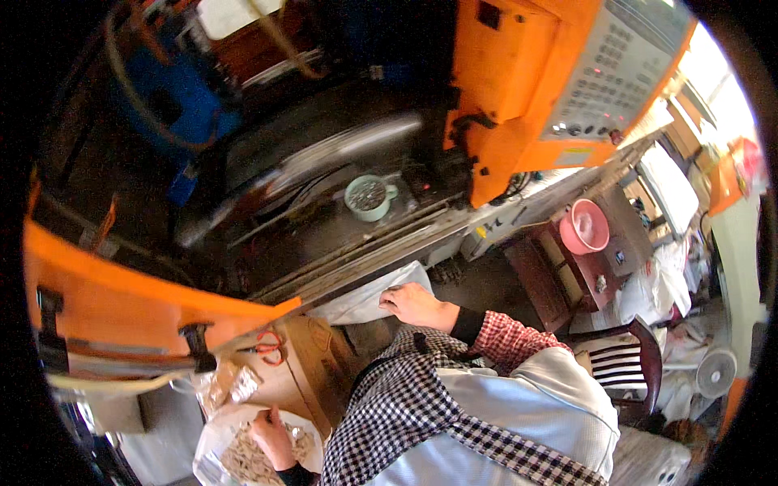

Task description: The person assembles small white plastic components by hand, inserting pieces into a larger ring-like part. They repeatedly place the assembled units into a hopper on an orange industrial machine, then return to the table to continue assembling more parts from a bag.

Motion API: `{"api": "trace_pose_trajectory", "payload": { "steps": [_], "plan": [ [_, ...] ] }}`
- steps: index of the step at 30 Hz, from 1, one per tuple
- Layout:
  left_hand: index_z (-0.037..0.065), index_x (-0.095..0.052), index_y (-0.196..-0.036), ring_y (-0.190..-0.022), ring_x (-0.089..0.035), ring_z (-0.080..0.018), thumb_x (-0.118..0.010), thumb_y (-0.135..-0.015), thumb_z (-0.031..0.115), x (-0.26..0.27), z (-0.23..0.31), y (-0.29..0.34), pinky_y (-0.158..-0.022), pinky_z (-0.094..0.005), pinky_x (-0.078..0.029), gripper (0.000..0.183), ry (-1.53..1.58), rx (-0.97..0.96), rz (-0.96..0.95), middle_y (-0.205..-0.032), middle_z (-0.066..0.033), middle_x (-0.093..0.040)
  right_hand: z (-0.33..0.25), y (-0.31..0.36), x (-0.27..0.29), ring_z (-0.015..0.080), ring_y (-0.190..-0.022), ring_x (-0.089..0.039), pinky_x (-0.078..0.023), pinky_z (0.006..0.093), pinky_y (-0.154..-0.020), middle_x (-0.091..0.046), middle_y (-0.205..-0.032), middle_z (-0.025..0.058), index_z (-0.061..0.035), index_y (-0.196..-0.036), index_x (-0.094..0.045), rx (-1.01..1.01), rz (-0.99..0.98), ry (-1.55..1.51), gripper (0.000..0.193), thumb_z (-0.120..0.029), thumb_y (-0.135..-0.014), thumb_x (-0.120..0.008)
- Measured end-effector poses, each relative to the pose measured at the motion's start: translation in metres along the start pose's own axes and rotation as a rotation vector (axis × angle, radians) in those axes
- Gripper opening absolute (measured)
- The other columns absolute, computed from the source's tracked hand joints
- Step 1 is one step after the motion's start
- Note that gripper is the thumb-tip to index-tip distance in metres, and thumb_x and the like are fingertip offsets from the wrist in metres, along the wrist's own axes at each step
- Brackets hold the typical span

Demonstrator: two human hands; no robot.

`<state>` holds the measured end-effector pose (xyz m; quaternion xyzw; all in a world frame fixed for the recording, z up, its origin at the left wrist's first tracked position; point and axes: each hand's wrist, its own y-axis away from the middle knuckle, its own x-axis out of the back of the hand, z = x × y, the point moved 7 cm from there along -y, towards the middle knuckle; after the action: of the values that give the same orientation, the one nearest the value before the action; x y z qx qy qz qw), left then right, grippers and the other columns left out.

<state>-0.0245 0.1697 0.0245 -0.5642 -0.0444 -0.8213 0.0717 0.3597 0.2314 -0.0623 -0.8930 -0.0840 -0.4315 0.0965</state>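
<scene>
My left hand (272,438) is at the lower left, over an open white plastic bag (208,437) of small pale pieces (251,459). Its fingers are curled in, and whatever they may hold is hidden. My right hand (419,307) is in front of the machine's lower edge, above a white sheet or bag (356,306). The fingers of that hand bend inward too, and I cannot make out anything between them. Inside the machine, a pale green mug (369,198) filled with small dark bits stands on the dark ledge.
An orange machine door (154,296) borders the left side, and an orange control panel (559,105) the upper right. Red-handled scissors (269,348) lie on a cardboard box (312,364). At right are a pink basin (584,227), a chair (624,360) and a fan (716,372).
</scene>
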Motion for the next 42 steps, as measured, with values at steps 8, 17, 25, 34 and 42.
{"api": "trace_pose_trajectory", "payload": {
  "steps": [8,17,25,34,42],
  "plan": [
    [-0.002,-0.059,-0.087,-0.071,-0.057,-0.0436,-0.062,-0.082,0.027,-0.08,0.182,-0.029,-0.062,-0.0473,-0.044,0.03,-0.017,-0.512,-0.402,-0.074,-0.0249,-0.06,0.15,0.079,0.09,0.0373,-0.066,-0.06,-0.048,0.0455,-0.059,-0.06,-0.07,0.0197,-0.0035,-0.082,-0.058,-0.557,0.555,0.05,0.022,-0.026,-0.082,-0.057],
    [-0.004,-0.057,-0.106,-0.085,-0.058,-0.0399,-0.061,-0.083,0.025,-0.118,0.297,-0.038,-0.072,-0.0451,-0.045,0.037,-0.192,-0.711,-0.563,-0.091,-0.0251,-0.061,0.312,0.216,0.213,0.0281,-0.071,-0.063,-0.049,0.0338,-0.066,-0.063,-0.077,0.0176,0.002,-0.087,-0.059,-0.895,1.33,0.013,0.011,-0.006,-0.079,-0.061],
    [-0.006,-0.053,-0.112,-0.089,-0.057,-0.0376,-0.059,-0.086,0.02,-0.129,0.359,-0.015,-0.073,-0.0437,-0.046,0.037,-0.18,-0.8,-0.709,-0.095,-0.0235,-0.059,0.318,0.233,0.163,0.0317,-0.073,-0.063,-0.049,0.0371,-0.066,-0.062,-0.078,0.0197,0.0029,-0.086,-0.057,-0.992,1.219,-0.098,0.018,-0.009,-0.076,-0.065],
    [-0.006,-0.054,-0.111,-0.088,-0.057,-0.0376,-0.06,-0.085,0.019,-0.155,0.345,0.042,-0.074,-0.0427,-0.046,0.036,-0.189,-1.14,-0.761,-0.096,-0.0241,-0.059,0.223,0.314,0.028,0.0382,-0.071,-0.059,-0.046,0.0462,-0.061,-0.059,-0.073,0.0196,-0.0023,-0.084,-0.05,-1.153,0.639,0.046,0.022,-0.022,-0.083,-0.058],
    [-0.006,-0.053,-0.109,-0.088,-0.055,-0.0424,-0.061,-0.084,0.022,-0.177,0.349,0.085,-0.074,-0.0445,-0.045,0.038,-0.195,-1.196,-0.972,-0.095,-0.0263,-0.058,0.243,0.385,0.002,0.0372,-0.084,-0.059,-0.048,0.0435,-0.073,-0.061,-0.087,0.02,-0.0007,-0.094,-0.055,-1.111,0.692,0.004,0.02,-0.01,-0.077,-0.058]
  ]
}}
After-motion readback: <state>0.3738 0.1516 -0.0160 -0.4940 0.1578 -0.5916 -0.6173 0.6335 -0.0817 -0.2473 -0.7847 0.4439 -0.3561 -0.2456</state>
